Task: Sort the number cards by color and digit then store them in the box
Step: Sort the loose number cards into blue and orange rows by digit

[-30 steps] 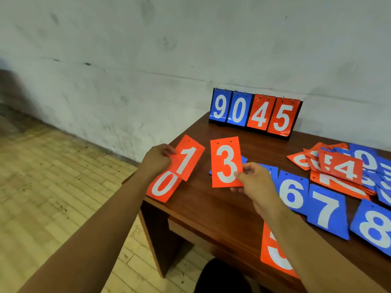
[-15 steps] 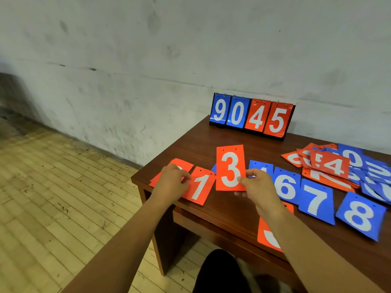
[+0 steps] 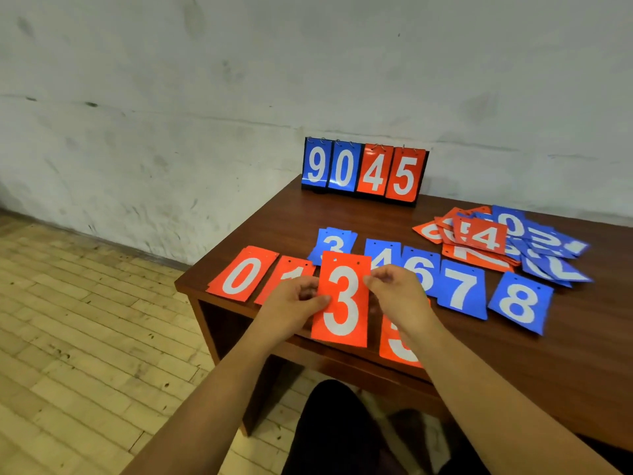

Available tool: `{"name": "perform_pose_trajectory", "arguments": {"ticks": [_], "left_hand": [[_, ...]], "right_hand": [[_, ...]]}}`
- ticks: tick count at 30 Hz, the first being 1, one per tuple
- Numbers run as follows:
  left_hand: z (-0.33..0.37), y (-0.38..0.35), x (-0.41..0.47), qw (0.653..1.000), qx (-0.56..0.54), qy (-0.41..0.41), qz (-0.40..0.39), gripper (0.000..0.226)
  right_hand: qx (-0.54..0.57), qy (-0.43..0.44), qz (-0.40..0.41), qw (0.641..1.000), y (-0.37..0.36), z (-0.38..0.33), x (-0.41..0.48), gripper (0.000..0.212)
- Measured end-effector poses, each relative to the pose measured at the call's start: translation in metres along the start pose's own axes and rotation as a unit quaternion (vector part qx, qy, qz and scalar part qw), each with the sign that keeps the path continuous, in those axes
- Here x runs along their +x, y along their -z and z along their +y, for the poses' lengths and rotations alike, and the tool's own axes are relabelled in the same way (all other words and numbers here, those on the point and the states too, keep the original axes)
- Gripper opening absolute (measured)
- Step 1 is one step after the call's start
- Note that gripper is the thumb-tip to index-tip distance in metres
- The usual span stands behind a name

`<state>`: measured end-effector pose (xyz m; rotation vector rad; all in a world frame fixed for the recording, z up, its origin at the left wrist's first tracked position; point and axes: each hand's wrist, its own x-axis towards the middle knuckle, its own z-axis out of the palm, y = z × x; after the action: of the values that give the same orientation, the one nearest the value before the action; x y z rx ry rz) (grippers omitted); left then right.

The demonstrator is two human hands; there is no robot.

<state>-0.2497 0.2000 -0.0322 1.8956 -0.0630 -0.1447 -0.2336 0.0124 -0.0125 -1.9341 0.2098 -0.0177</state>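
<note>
Both hands hold a red 3 card (image 3: 342, 299) upright above the table's front edge. My left hand (image 3: 291, 308) pinches its left edge with the thumb on the face; my right hand (image 3: 399, 293) pinches its right edge. A red 0 card (image 3: 241, 274) and a red 1 card (image 3: 291, 272) lie flat at the front left, the 1 partly hidden by my left hand. A red 5 card (image 3: 397, 347) lies under my right wrist. Blue cards 3 (image 3: 334, 240), 4 (image 3: 383, 252), 6 (image 3: 423, 265), 7 (image 3: 462, 289) and 8 (image 3: 520, 301) lie in a row behind.
A scoreboard stand (image 3: 364, 173) showing 9 0 4 5 stands at the back of the brown table (image 3: 274, 221) against the wall. A loose heap of red and blue cards (image 3: 496, 238) lies at the back right. Wooden floor lies to the left.
My left hand has let go of the red 0 and 1 cards, which now lie flat, and has taken the left edge of the red 3 card. The 3 came nearer to me.
</note>
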Motion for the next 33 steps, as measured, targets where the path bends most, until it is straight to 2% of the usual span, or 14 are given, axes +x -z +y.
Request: {"name": "perform_pose_trajectory", "arguments": {"ticks": [4, 9, 12, 15, 17, 22, 26, 29, 33], "left_hand": [[0.003, -0.021, 0.003, 1.000, 0.008, -0.012, 0.006, 0.033], [0.012, -0.046, 0.010, 0.997, 0.054, -0.045, 0.008, 0.034], [0.006, -0.046, 0.015, 0.982, 0.169, -0.075, 0.044, 0.042], [0.000, -0.044, 0.017, 0.959, 0.264, -0.077, 0.063, 0.034], [-0.005, -0.046, 0.018, 0.943, 0.319, -0.079, 0.051, 0.031], [-0.012, -0.052, 0.023, 0.917, 0.385, -0.093, 0.048, 0.032], [-0.009, -0.047, 0.032, 0.880, 0.458, -0.115, 0.047, 0.039], [-0.010, -0.042, 0.034, 0.877, 0.462, -0.117, 0.064, 0.030], [-0.017, -0.041, 0.032, 0.874, 0.467, -0.125, 0.047, 0.042]], "right_hand": [[0.010, -0.017, 0.017, 1.000, 0.025, 0.008, -0.004, 0.010], [-0.011, -0.020, 0.053, 0.998, 0.047, 0.020, -0.007, 0.009], [-0.162, 0.068, 0.046, 0.983, 0.046, 0.032, -0.010, 0.018], [-0.357, 0.149, -0.040, 0.921, 0.038, 0.046, -0.020, 0.041], [-0.418, 0.195, -0.063, 0.885, 0.033, 0.056, -0.026, 0.046], [-0.411, 0.210, -0.036, 0.886, 0.036, 0.070, -0.028, 0.046], [-0.411, 0.208, -0.019, 0.887, 0.034, 0.075, -0.028, 0.048], [-0.407, 0.205, -0.009, 0.890, 0.029, 0.074, -0.025, 0.047], [-0.399, 0.211, 0.004, 0.892, 0.025, 0.074, -0.024, 0.047]]}}
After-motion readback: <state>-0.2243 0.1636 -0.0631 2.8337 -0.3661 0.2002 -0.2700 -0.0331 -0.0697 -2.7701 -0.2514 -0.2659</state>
